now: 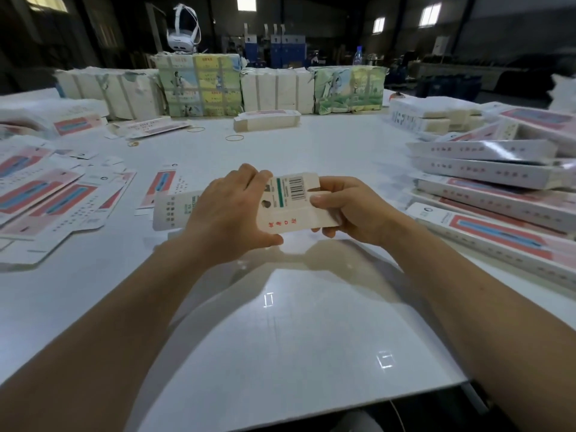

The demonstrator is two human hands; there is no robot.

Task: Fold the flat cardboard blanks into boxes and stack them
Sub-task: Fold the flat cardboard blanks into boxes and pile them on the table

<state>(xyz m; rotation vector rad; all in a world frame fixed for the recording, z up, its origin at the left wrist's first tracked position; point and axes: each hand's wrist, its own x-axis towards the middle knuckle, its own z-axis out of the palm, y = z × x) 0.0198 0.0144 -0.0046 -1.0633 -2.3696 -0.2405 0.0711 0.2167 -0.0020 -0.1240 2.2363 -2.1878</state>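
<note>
A long white cardboard box with a barcode, a green stripe and red characters hangs a little above the white table, partly folded. My left hand grips its middle from the left, fingers over the top edge and thumb under the lower edge. My right hand holds its right end, thumb on the end flap, fingers curled behind. The box's left end sticks out past my left hand. Flat blanks with red and blue panels lie spread at the left. Folded boxes are stacked at the right.
Bound bundles of blanks stand in a row at the table's far side, with a white headset on top. A small stack of blanks and loose rubber bands lie at the centre back. More white stacks sit far right.
</note>
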